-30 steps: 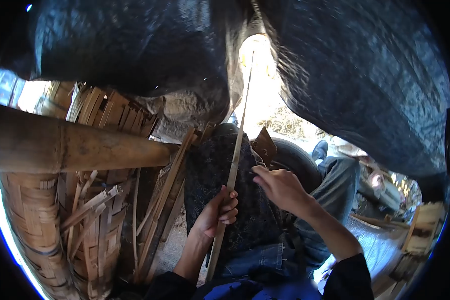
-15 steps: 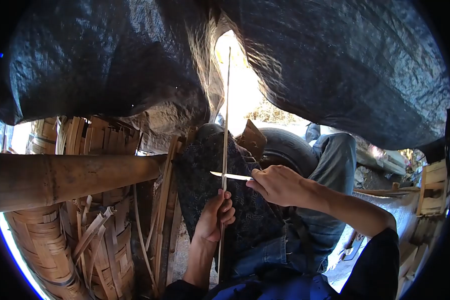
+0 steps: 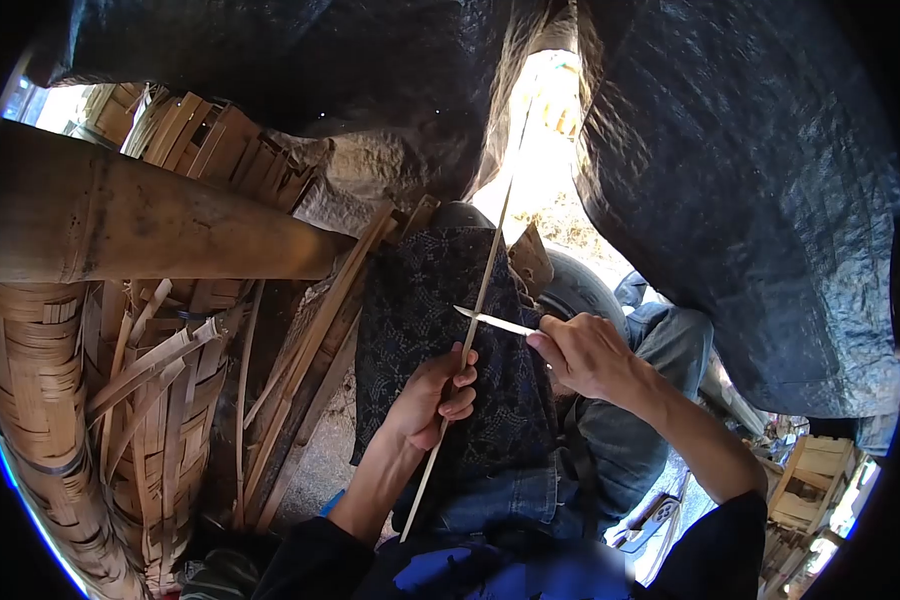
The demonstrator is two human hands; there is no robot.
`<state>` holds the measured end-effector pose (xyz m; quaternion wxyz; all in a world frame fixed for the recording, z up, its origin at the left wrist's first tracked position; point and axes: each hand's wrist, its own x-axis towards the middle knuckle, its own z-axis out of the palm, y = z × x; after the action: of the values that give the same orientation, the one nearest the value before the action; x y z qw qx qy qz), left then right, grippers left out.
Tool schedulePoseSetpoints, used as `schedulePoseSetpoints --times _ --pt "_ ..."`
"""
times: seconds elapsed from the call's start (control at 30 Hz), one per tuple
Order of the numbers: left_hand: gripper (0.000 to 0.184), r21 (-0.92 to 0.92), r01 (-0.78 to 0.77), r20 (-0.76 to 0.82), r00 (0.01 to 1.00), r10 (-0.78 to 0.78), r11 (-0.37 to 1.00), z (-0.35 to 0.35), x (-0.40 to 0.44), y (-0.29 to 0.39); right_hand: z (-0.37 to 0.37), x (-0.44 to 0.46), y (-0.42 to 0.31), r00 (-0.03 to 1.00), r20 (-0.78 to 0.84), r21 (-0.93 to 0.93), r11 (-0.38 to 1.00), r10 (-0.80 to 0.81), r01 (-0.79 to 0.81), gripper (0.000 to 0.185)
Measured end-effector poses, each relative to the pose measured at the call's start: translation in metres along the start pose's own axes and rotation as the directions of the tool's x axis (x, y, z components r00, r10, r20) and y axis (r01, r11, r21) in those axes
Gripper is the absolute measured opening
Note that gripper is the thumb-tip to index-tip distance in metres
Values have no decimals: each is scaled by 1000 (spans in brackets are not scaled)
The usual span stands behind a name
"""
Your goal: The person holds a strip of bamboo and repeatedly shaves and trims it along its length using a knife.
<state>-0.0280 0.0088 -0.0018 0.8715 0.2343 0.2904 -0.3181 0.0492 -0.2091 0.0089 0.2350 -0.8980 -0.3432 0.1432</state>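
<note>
Passing through left grip (image 3: 436,398) — strip (image 3: 490,268), slanted

Legible text: no words, labels, brands, numbers or signs can be read.
Pale motifs, with no readable lettering, mark the dark blue patterned fabric cloth (image 3: 410,300) over the lap; at the near edge, the bright blue patch (image 3: 435,568) on the dark garment is too blurred to show whether it carries print.
</note>
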Motion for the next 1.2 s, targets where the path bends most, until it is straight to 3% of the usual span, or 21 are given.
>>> schedulePoseSetpoints --times 0.07,0.2,0.37,0.57,0.63,0.67,0.73,0.77,0.83,0.87,0.93,1.07,1.13,1.17,1.2 --pt "22 112 -29 -101 994 40 993 5 1 -2 2 -2 -5 999 -1 -14 999 36 -36 39" --pt "23 148 -18 -128 991 38 989 7 4 -4 11 -2 -2 998 3 -44 997 70 -70 41" --pt "25 15 -42 -82 996 43 999 -2 5 -3 27 5 3 995 -100 -100 995 12 -22 43" --pt "24 51 -64 -130 989 70 997 5 3 -5 22 7 -7 996 -57 -25 997 70 -72 43" --pt "23 57 -51 -124 991 58 997 7 4 -5 20 1 -14 963 -266 -12 1000 -26 24 42" --pt "23 60 -39 -118 992 46 997 8 4 -5 20 0 -12 963 -270 -10 1000 -23 21 42" --pt "23 73 -36 -119 992 45 997 8 6 -5 17 -1 -4 994 -77 237 970 72 -52 43" --pt "23 79 -35 -111 993 44 996 8 6 -5 15 0 -1 994 -77 239 969 76 -55 43" --pt "23 90 -27 -107 994 37 996 8 5 -6 12 0 2 986 130 388 910 104 -148 45" --pt "24 99 -37 -108 993 48 994 8 5 -6 18 -2 3 986 129 392 907 110 -152 45" --pt "24 112 -46 -108 992 58 993 8 6 -6 29 -4 4 976 -218 103 994 -4 27 47" --pt "25 107 -48 -133 989 62 993 9 6 -6 26 2 -3 987 -97 34 991 129 -126 47" --pt "25 100 -45 -133 989 58 994 9 7 -6 40 3 -2 969 -248 -133 990 14 -48 45" --pt "24 73 -58 -115 991 67 996 6 8 -5 42 5 0 968 -249 -137 989 14 -50 45" --pt "23 43 -75 -100 992 79 996 3 8 -6 40 12 -1 969 -166 -99 975 183 -201 45"
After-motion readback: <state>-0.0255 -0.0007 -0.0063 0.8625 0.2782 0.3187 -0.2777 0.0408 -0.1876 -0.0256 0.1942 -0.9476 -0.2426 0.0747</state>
